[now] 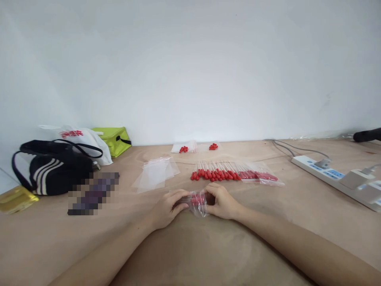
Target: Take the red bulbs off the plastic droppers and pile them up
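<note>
Between my hands is a clear plastic bag [199,206] with a bundle of red-tipped sticks [197,199] inside it. My left hand [168,208] is closed on the bag and the pale stick ends at its left side. At the right edge, beside the red tips, my right hand [222,201] pinches the clear plastic. Just beyond my hands lies a row of loose red-tipped sticks [216,174], tips toward me. Filled clear bags [262,176] of the same sticks lie at the row's right end. A stack of flat clear bags [156,172] lies beyond my left hand.
Two clear bags with red pieces [183,149] lie by the wall. At left are a black striped bag [56,167], a white plastic bag [86,145], a lime-green bag [116,141], a yellow packet [18,199] and a blurred-out object [94,194]. A power strip [321,171] with plugs and cables lies right.
</note>
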`<control>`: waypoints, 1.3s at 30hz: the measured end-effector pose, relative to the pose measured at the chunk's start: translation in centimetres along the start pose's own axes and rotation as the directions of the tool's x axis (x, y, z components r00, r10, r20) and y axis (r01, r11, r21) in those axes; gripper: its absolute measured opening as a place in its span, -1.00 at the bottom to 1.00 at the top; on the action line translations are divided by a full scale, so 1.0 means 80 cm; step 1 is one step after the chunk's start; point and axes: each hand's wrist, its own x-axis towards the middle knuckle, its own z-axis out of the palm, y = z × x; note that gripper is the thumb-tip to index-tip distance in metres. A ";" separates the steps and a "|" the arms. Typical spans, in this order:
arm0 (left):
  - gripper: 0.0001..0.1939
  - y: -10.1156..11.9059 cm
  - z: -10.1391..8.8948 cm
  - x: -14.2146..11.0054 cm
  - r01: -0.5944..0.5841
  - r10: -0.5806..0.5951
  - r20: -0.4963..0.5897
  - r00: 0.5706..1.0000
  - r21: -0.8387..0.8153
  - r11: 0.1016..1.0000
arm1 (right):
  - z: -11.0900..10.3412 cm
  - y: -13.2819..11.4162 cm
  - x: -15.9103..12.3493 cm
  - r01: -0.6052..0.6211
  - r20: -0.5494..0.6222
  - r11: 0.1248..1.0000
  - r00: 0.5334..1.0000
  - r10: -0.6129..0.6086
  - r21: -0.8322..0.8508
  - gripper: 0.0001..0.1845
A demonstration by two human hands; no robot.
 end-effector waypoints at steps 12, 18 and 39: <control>-0.75 -0.006 0.001 0.000 0.118 -0.118 0.013 0.993 -0.002 0.993 | -0.011 0.004 -0.004 0.037 -0.018 0.999 0.999 -0.037 -0.036 -0.84; -0.74 -0.007 -0.002 0.002 0.154 -0.154 0.018 0.988 -0.013 0.988 | -0.019 0.024 -0.006 -0.221 0.007 0.875 0.970 0.242 0.431 -0.79; -0.67 -0.010 -0.005 0.000 0.222 -0.225 0.005 0.974 -0.189 0.956 | -0.145 0.067 0.014 -0.212 -0.214 0.722 0.868 0.449 0.659 -0.76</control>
